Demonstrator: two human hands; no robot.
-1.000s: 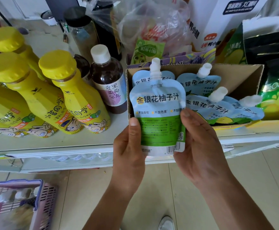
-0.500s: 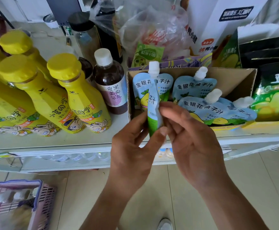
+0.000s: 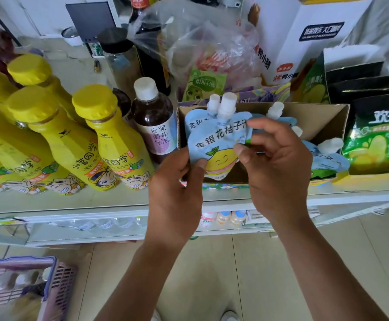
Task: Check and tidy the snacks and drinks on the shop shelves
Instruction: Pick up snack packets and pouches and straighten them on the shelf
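Cardboard box, brown and open-topped, sat on the pale shop shelf and served as the fixed mark here. Just in front of the box's left end, a pale blue spouted drink pouch with a smiling yellow fruit printed on it was held up, white cap uppermost and the body tipped slightly. The left hand pinched the pouch's lower left edge, thumb on the printed face. The right hand gripped its right edge between thumb and curled fingers. Directly behind it, inside the box's left end, a second pouch of the same kind stood upright, its cap beside the held one's. More matching pouches leaned in the box's right half. Touching the box's left wall stood a dark drink bottle with a white cap, and further left of the box a row of yellow bottles with yellow caps. Right of the box sat a green and black snack bag. Below and left of the box, on the floor, lay a pink plastic basket.
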